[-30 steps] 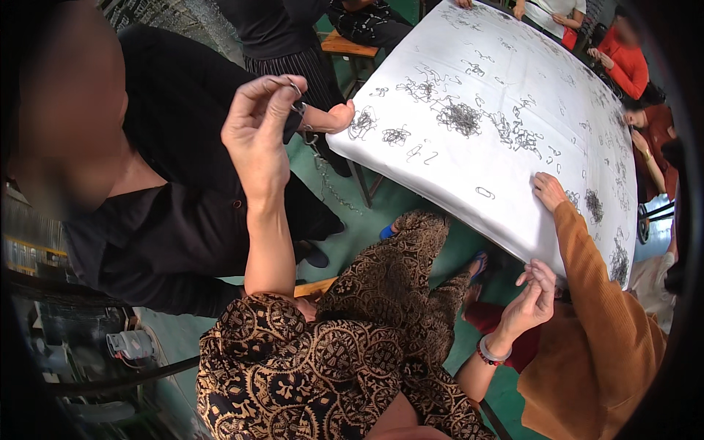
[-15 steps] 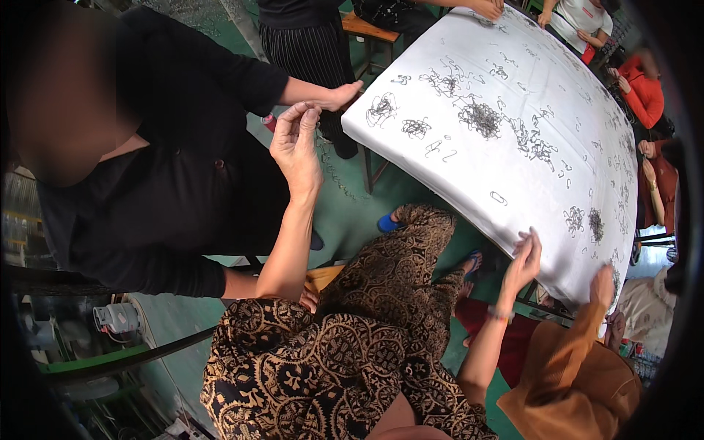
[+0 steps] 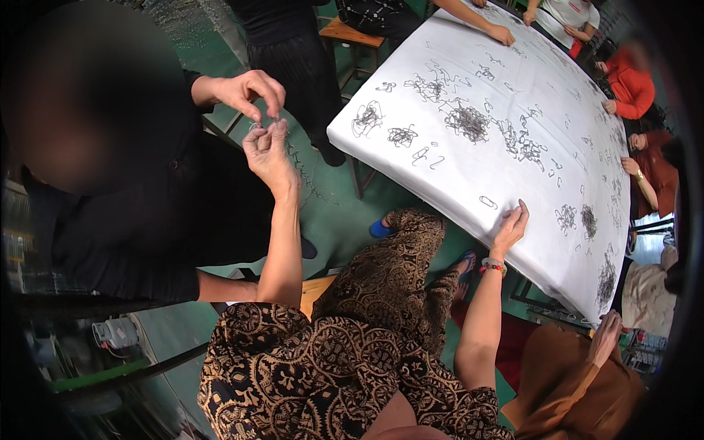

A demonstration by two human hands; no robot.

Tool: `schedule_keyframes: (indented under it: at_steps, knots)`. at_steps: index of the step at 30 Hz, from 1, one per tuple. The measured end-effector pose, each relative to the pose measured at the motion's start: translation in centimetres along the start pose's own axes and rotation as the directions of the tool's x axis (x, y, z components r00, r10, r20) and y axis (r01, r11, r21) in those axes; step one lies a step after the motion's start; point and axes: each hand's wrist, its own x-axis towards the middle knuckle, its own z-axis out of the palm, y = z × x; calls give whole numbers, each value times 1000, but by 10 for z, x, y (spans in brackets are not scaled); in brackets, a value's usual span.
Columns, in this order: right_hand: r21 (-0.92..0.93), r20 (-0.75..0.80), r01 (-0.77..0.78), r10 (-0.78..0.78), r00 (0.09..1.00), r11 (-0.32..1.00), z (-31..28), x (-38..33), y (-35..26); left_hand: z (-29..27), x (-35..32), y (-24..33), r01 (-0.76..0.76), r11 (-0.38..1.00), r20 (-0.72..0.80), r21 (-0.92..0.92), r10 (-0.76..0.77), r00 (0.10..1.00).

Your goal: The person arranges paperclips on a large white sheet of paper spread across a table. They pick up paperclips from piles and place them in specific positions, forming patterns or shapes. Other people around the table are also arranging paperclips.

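My left hand (image 3: 273, 160) is raised before a person in black, its thumb and fingertips pinched together. What they hold is too small to make out. The person's hand (image 3: 253, 92) reaches in just above, its fingertips almost meeting mine. A thin string of wire links (image 3: 299, 165) shows just beyond my left hand; whether it hangs from my fingers I cannot tell. My right hand (image 3: 511, 229) rests at the near edge of the white-covered table (image 3: 455, 180), fingers stretched and apart. Closest to it lies a single oval wire link (image 3: 488, 202).
Heaps of dark bent wire pieces (image 3: 467, 121) are scattered over the table. Several people stand or sit around it, their hands at its far and right edges. A person in brown (image 3: 557, 359) is close on my right. A wooden stool (image 3: 352, 32) stands behind the table's left corner.
The person in black has brought a hand up to my left fingertips. My left hand has shifted left and slightly down. My right hand has come down at the table edge.
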Motion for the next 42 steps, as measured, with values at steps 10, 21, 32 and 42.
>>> schedule_keyframes:
  at_steps: [10,21,32,42]
  knots:
    - [-3,-19,72,-72,997,997,-1,2,10,-1,12,10,-16,998,-4,61,16,1000]
    - [139,53,-35,28,998,990,-4,5,10,-17,4,31,-186,933,-63,309,216,974]
    - [376,109,-163,131,985,912,-17,3,1,140,-104,-95,-434,783,863,445,-245,443]
    - [27,173,-132,125,977,991,-22,65,-16,202,-109,-199,-725,555,909,408,-321,266]
